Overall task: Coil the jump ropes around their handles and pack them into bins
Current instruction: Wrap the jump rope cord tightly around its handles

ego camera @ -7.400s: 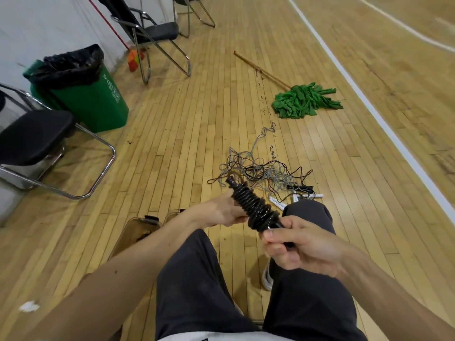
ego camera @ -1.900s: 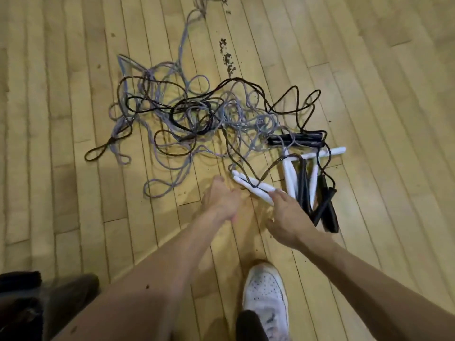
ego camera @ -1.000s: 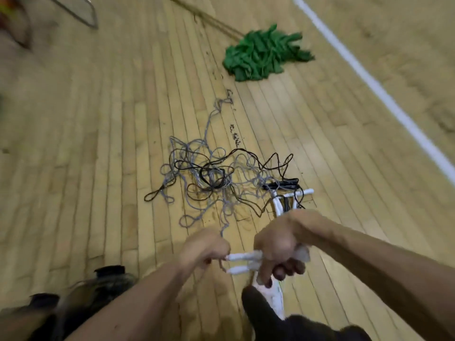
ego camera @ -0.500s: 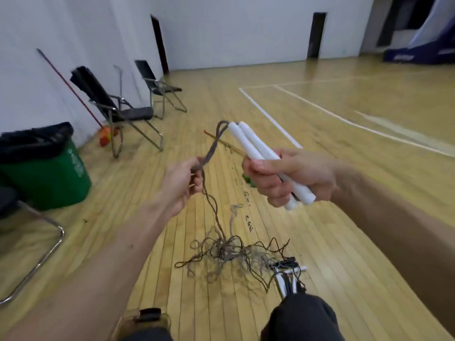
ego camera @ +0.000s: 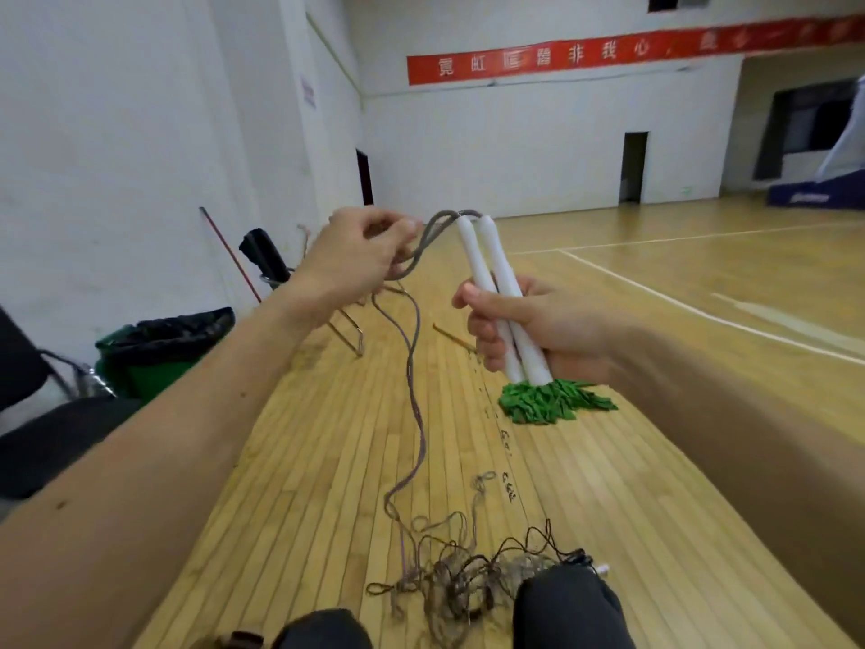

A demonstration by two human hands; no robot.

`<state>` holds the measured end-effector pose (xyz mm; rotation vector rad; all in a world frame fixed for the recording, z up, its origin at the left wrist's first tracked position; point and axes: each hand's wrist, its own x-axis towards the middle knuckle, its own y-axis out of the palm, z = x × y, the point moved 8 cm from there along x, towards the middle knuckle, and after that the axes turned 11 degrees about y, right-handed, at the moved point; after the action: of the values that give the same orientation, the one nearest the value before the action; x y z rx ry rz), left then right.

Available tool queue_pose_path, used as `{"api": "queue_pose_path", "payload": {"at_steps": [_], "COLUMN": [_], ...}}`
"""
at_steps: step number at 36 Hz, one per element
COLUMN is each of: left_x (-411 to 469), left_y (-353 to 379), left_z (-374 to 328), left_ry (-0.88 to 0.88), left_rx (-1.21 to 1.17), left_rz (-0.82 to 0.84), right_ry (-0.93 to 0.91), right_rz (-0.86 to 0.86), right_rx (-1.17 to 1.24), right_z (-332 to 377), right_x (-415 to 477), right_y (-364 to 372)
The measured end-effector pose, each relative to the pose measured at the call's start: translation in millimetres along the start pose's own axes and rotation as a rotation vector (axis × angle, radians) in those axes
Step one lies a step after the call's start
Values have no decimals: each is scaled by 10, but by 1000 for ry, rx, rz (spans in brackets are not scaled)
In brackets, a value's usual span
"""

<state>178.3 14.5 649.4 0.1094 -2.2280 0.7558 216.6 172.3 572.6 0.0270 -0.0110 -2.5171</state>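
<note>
Coil is just starting, I'm judging. The right hand (ego camera: 529, 325) is gripping two smooth, white, tapered handles (ego camera: 491, 274) side by side, upright in the air. The left hand (ego camera: 355, 255) is pinching the grey cord (ego camera: 412, 330) just beside their tops. The cord is trailing down, limp and kinked, into the tangle (ego camera: 468, 578) on the plank floor (ego camera: 299, 461). Next I'm expecting a first tight wrap under steady tension.
</note>
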Motion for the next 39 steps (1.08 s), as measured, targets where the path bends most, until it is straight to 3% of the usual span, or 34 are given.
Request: {"api": "queue_pose_path", "payload": {"at_steps": [2,6,8,12,14,16,19,21,29,39], "left_x": [-101,-449,-500,-658,-742,-809,-896,-915,-1100,-1518], "left_y": [71,212,254,287,314,295,323,303,8,-8], "left_z": [-6,124,-7,-421,-600,-779,-985,-1023,-1212,-903], "left_ry": [-11,-127,-39,-104,-109,-27,192,266,287,211], "left_rx": [306,596,515,-346,-553,-463,-90,-13,-18,-132], "left_rz": [191,484,423,156,122,123,205,185,54,8], "right_ry": [0,49,63,55,55,49,55,44,67,159], "right_rz": [7,41,57,61,75,90,100,102,202,175], "right_rx": [9,-8,-18,-50,-54,-58,-55,-72,-33,31], "right_z": [-30,-143,-201,-245,-251,-250,-258,-256,-350,-755], "right_x": [-79,-216,-276,-403,-484,-570,-667,-719,-957,-1117], "right_y": [74,281,377,505,565,620,673,704,959,1196]}}
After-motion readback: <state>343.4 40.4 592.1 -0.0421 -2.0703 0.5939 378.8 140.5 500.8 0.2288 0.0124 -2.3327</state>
